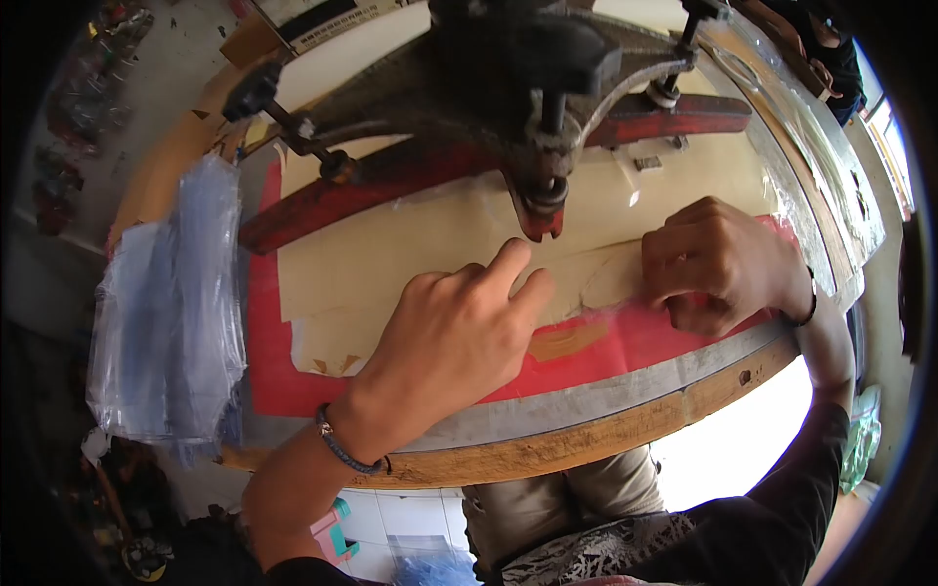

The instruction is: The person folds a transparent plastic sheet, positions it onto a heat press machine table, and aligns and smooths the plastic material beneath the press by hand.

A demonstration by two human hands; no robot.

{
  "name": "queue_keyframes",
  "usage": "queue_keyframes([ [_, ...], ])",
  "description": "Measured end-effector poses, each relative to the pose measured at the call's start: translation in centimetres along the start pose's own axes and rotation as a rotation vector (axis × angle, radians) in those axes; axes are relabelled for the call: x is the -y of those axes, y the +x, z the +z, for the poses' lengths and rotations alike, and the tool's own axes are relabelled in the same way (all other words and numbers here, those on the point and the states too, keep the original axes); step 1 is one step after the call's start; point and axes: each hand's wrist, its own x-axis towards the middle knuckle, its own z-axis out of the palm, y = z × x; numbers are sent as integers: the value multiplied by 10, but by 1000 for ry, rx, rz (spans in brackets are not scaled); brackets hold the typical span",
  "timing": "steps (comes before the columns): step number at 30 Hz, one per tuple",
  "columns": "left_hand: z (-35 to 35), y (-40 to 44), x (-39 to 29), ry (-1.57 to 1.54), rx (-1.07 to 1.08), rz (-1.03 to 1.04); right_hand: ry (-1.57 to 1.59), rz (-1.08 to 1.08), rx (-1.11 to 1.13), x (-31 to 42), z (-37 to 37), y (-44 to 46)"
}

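My left hand is over the beige sheet near its front edge, thumb and forefinger apart, the other fingers curled under; nothing shows in it. My right hand is closed at the sheet's right part, fingers bent down; what they pinch, if anything, is hidden. Beneath the beige sheet lies a red sheet, with a tan patch showing between the hands. Just beyond my left fingertips hangs the forked red tip of a dark metal machine frame. A long red bar crosses the sheet under it.
A stack of clear plastic sleeves hangs at the table's left edge. The metal tabletop has a wooden front rim. Black knobs stick out from the machine. More clear sheets lie at right; another person is at the far right.
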Motion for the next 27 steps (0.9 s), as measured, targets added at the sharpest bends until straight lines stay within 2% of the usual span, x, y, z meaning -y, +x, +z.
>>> queue_keyframes([
  [2,2,2,-2,-78,-15,99,12,-6,21,0,0,0],
  [5,10,2,-6,-202,-102,120,26,-7,31,-3,-3,0],
  [7,7,2,-5,-197,-74,64,16,12,-8,-12,-1,-4],
  [8,6,1,-5,-193,-57,39,5,103,-31,-11,-2,-6],
  [11,9,2,-6,-150,-109,120,-51,142,-60,-9,-3,-6],
  [15,9,1,-5,-84,-48,210,-113,22,-39,-9,0,-7],
  [27,16,-1,-8,-66,-61,207,-154,-14,-10,-1,7,-1],
])
